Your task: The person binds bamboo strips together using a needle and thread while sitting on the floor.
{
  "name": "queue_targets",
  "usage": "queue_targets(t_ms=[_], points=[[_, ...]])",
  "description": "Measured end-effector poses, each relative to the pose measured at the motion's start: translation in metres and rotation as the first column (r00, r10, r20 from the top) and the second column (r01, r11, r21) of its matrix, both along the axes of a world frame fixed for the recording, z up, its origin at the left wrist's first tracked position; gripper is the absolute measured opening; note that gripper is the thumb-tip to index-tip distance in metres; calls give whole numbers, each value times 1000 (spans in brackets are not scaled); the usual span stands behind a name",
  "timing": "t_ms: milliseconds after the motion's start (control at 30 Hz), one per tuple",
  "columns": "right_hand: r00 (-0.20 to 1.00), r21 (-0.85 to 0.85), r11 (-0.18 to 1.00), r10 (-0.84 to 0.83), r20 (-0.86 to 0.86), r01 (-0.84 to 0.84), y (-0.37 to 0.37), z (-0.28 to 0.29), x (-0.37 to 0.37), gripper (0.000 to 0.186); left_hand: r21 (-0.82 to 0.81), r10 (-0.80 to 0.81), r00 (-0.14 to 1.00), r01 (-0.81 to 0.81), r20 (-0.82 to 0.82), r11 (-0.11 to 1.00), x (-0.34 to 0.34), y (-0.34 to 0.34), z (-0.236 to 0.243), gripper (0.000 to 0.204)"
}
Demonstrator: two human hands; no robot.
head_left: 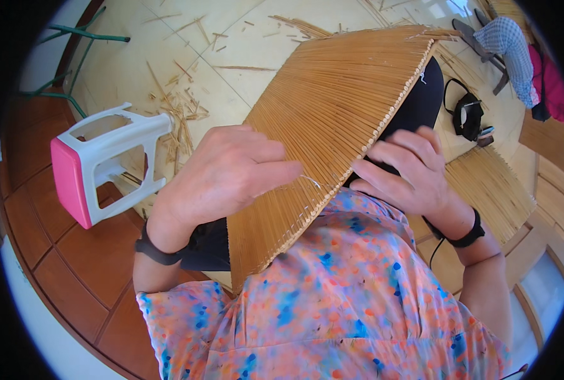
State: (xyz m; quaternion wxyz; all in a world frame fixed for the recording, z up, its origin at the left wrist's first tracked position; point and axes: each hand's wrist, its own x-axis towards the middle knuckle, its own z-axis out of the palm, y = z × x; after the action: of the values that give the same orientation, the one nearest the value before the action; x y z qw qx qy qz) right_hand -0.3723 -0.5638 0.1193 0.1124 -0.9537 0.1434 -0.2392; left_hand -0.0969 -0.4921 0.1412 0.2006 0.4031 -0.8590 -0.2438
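A brown mat [332, 95] made of many thin sticks laid side by side lies tilted across my lap. Along its right edge the cut stick ends form a pale, beaded row. My left hand [238, 168] is over the mat, thumb and forefinger pinched together on a white thread [310, 182] that runs to stitches near that edge. At the same edge is my right hand [408, 168], its fingers curled and their tips against the stick ends. Whether it also holds a needle or thread is hidden.
A white stool with a pink seat [72, 183] lies on its side at the left, near green metal legs [92, 35]. Broken sticks [184, 114] litter the tiled floor. At right are a black bag [467, 117], another stick mat [488, 190] and a person's checked trouser leg [507, 47].
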Motion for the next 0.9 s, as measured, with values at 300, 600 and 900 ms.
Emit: queue_targets(t_ms=[300, 600, 900], points=[[878, -8, 900, 427, 215, -436, -38, -20, 62, 13, 78, 52, 998, -54, 22, 996, 27, -6, 3, 22], [789, -38, 821, 560, 253, -570, -62, 1, 123, 24, 235, 239, 969, -248, 67, 940, 66, 8, 32, 22], [806, -43, 848, 517, 289, -528, -72, -8, 140, 17, 398, 458, 888, -406, -40, 823, 83, 13, 13, 14]])
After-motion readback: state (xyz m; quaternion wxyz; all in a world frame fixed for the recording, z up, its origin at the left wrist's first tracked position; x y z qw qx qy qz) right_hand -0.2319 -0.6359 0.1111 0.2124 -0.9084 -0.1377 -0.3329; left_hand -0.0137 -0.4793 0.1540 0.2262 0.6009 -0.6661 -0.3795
